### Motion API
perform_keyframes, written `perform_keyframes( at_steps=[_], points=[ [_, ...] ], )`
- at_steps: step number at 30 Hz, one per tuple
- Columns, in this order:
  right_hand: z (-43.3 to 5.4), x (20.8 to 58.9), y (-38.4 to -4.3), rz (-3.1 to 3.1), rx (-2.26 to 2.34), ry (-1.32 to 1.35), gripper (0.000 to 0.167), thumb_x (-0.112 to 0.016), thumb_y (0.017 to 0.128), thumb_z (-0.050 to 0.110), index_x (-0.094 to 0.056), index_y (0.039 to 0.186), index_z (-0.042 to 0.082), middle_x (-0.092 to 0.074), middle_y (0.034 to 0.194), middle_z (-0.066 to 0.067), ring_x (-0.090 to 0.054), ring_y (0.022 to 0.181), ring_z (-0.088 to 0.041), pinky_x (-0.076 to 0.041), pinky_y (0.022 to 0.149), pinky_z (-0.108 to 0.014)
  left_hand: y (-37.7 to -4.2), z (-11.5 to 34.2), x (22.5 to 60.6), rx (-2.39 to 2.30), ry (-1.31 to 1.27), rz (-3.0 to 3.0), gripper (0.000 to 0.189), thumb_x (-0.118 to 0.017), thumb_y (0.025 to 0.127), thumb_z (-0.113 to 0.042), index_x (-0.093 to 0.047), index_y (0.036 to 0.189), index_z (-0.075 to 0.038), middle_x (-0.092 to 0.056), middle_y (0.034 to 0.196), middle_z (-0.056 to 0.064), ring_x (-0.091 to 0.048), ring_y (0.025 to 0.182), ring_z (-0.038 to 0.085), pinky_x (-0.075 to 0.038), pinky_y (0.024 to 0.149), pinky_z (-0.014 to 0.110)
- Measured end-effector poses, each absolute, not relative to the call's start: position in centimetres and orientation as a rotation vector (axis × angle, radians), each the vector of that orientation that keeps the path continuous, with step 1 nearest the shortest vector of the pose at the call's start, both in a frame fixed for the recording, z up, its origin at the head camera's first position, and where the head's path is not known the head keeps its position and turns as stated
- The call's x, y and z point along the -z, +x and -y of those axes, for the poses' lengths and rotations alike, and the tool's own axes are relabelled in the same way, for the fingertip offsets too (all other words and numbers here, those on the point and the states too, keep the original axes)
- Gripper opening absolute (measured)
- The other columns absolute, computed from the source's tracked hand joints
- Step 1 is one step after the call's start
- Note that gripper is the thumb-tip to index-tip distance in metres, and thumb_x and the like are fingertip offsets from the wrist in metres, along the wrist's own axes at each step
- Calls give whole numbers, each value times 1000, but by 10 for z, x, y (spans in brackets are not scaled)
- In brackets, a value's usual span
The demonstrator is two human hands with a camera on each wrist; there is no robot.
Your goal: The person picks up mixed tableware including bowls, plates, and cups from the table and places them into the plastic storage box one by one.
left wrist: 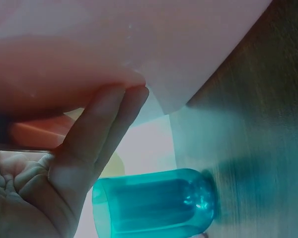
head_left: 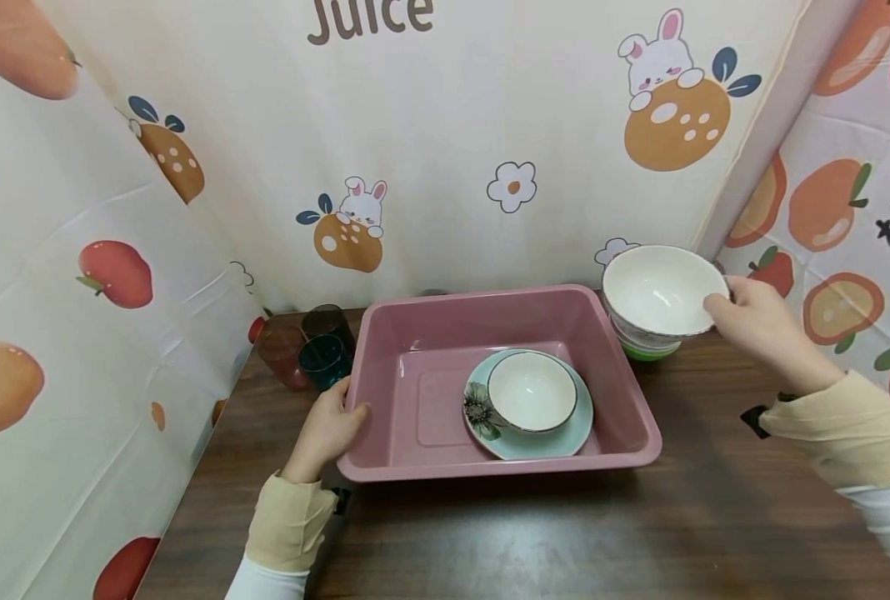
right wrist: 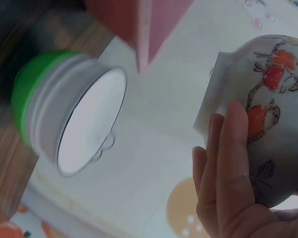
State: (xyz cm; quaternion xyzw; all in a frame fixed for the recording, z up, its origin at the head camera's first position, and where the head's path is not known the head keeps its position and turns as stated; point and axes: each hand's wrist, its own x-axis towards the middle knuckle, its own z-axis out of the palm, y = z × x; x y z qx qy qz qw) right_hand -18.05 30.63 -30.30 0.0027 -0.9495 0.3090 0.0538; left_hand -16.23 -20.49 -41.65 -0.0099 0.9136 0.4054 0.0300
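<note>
A pink plastic basin (head_left: 445, 392) is on the dark wooden table. My left hand (head_left: 331, 429) holds its left wall, the thumb over the rim and the fingers against the outside. Inside the basin, toward its right, a small white bowl (head_left: 532, 390) sits on a pale blue plate (head_left: 582, 421) with a dark flower. My right hand (head_left: 763, 329) pinches the rim of a larger bowl (head_left: 662, 287), white within and painted with birds and branches outside (right wrist: 278, 119). This bowl is lifted over a bowl stack (right wrist: 64, 109) with a green one lowest.
Several tinted cups crowd the basin's left: a teal cup (head_left: 322, 360), a dark cup (head_left: 328, 323) and a reddish cup (head_left: 282, 352). Printed fabric (head_left: 445, 167) hangs behind the table and along both sides. Bare wood (head_left: 535, 542) shows in front of the basin.
</note>
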Motion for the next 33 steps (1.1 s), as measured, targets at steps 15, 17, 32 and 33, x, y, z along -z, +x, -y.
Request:
perform_keyframes(
  at_steps=[15, 17, 32, 33],
  points=[
    [-259, 320, -177, 2940, -1218, 187, 43, -37, 98, 14, -49, 130, -13, -67, 96, -21, -56, 68, -1, -50, 58, -23, -160, 208, 414, -1442, -83, -2607, 57, -55, 99, -23, -34, 147, 1, -61, 126, 27, -69, 95, 27, -59, 80, 42],
    [-255, 323, -178, 2933, -1269, 205, 43, -37, 98, 13, -49, 130, -14, -67, 102, -22, -58, 72, 0, -53, 62, -22, -159, 208, 411, -1443, -91, -2585, 59, -54, 100, -24, -32, 148, 1, -60, 127, 28, -69, 95, 27, -59, 80, 42],
    [-238, 326, -172, 2965, -1300, 302, 34, -38, 97, 9, -55, 120, -8, -63, 88, -11, -52, 63, -9, -46, 54, -26, -145, 188, 338, -1298, 91, -2753, 77, -49, 100, -46, -15, 156, -7, -30, 158, 16, -32, 144, 36, -33, 113, 55],
    [-238, 326, -172, 2964, -1305, 306, 34, -38, 97, 9, -55, 120, -8, -64, 89, -11, -53, 64, -8, -47, 55, -26, -145, 182, 333, -1312, 145, -2767, 75, -51, 100, -45, -17, 156, -7, -34, 157, 15, -35, 143, 35, -35, 112, 54]
  ],
)
